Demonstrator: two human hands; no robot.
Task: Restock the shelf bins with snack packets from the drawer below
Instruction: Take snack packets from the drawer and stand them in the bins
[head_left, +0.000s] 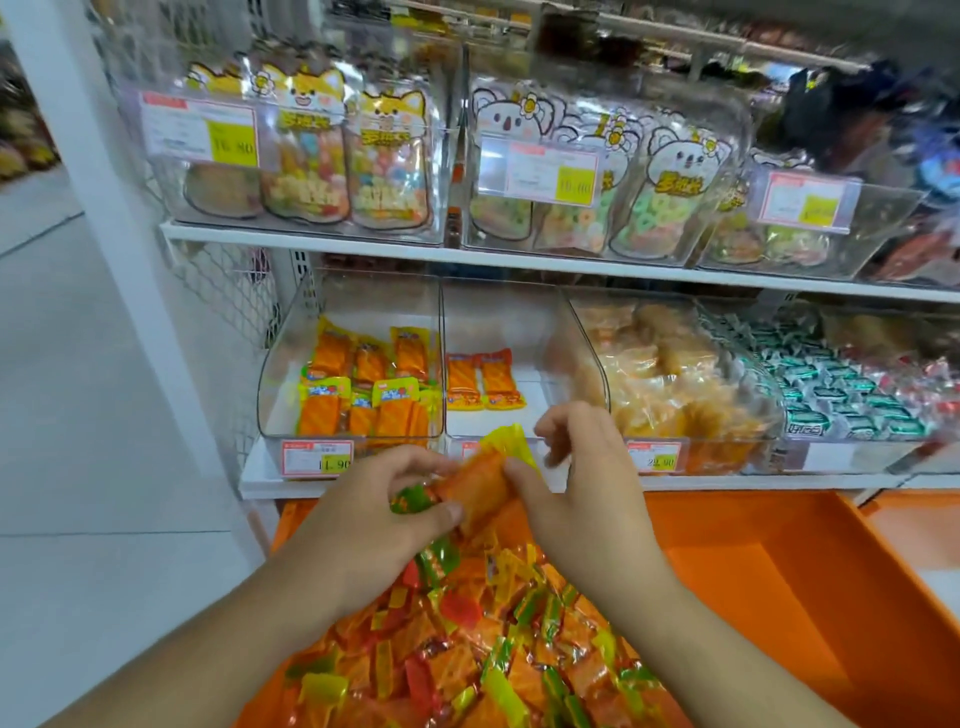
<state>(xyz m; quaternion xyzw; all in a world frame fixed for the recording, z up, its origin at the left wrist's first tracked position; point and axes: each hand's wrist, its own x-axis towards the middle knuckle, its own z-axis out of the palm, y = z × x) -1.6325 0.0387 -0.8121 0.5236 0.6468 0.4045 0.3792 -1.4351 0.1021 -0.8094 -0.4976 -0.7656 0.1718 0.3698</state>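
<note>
Head view. Left hand (374, 499) and right hand (582, 478) both clamped on a small bunch of orange snack packets (475, 491), fingers curled round it from either side, lifted just above the open orange drawer (769, 561). Loose heap of packets (467, 649) below in drawer, mixed yellow, green, red ends. Middle clear bin (498, 364) nearly empty, two packets at back; left bin (358, 384) fuller.

Judgement: square the bunch flat, ends aligned, then lay in rows matching those already placed; check end colour against target bin first.

Price labels blurred, unreadable. Packet count in hands unclear. Right-side shelves smeared. Drawer's near edge cut off.
</note>
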